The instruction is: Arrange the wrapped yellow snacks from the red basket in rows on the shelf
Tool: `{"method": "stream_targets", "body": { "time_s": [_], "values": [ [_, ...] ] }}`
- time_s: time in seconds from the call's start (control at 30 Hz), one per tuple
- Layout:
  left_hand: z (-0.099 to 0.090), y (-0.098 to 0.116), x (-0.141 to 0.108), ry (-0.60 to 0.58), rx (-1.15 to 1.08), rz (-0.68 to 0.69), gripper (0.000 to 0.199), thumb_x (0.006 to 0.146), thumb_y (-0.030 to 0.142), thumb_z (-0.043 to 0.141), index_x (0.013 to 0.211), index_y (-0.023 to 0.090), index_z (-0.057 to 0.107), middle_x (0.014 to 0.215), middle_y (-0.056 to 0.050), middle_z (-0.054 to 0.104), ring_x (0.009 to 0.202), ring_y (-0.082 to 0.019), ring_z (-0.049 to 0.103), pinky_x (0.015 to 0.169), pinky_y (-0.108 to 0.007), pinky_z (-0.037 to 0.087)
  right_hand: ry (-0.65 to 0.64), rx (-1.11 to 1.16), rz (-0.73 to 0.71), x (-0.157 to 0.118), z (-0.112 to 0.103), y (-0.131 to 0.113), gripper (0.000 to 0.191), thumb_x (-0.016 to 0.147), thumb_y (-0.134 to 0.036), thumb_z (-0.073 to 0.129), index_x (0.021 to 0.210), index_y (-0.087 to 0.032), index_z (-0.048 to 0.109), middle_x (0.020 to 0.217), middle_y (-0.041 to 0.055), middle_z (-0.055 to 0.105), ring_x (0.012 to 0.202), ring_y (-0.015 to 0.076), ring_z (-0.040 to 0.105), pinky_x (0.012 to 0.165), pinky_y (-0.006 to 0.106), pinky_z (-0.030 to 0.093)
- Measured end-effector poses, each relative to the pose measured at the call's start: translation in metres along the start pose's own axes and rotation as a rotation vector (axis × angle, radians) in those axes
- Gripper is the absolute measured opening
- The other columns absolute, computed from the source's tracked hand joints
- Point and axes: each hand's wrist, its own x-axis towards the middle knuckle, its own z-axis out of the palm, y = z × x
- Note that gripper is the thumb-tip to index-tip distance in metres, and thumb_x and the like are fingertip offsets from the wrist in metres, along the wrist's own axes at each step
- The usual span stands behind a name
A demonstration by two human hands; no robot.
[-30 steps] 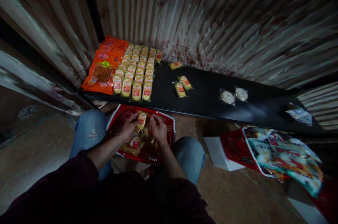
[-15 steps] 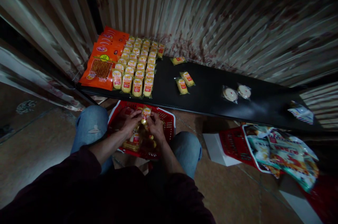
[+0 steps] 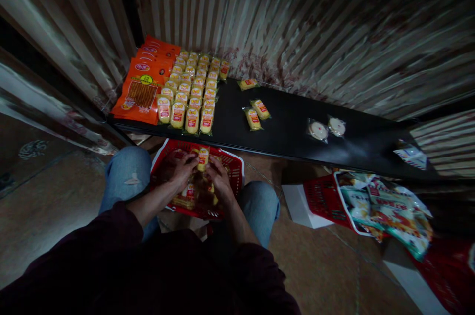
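A pleated curtain fills the view in front of you, with a tiled floor below. Your long black shelf runs along the curtain from left to right. A red basket with a white rim sits between your knees, just below the shelf's near edge, with wrapped cakes lying inside it. To your right, a second red basket lies tipped beside a white box, large snack bags spilling over its rim. On the shelf's left end you have overlapping orange bags, with rows of small packaged cakes close beside them on the right.

Your left hand and right hand are close together over the basket between your knees, the fingers of both clamped on one wrapped cake, its label facing up; this cake is above the basket, near the shelf's edge. A blue and white packet lies near the shelf's right end. Three loose cakes lie just right of the rows, and two round wrapped biscuits sit side by side farther right
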Motion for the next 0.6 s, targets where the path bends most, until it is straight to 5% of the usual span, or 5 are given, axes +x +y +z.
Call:
{"method": "stream_targets", "body": {
  "time_s": [0.23, 0.6],
  "values": [
    [-0.003, -0.006, 0.001, 0.004, 0.251, 0.077, 0.021, 0.062, 0.035, 0.066, 0.075, 0.019, 0.062, 0.084, -0.002, 0.066, 0.075, -0.015, 0.058, 0.065, -0.025, 0.042, 0.012, -0.133, -0.119, -0.006, 0.002, -0.001, 0.051, 0.065, -0.036, 0.068, 0.112, -0.022, 0.054, 0.092, 0.0013, 0.062, 0.074, 0.0139, 0.060, 0.070, 0.028, 0.051],
    [0.003, -0.002, -0.007, -0.062, 0.138, 0.050, 0.020, 0.058, 0.028, 0.070, 0.076, 0.019, 0.065, 0.085, -0.002, 0.067, 0.083, -0.018, 0.059, 0.073, -0.026, 0.042, 0.062, -0.400, -0.350, -0.004, 0.003, 0.003, 0.042, 0.073, -0.033, 0.061, 0.114, -0.023, 0.058, 0.109, 0.0059, 0.061, 0.096, 0.0190, 0.057, 0.082, 0.032, 0.049]
  ]
}}
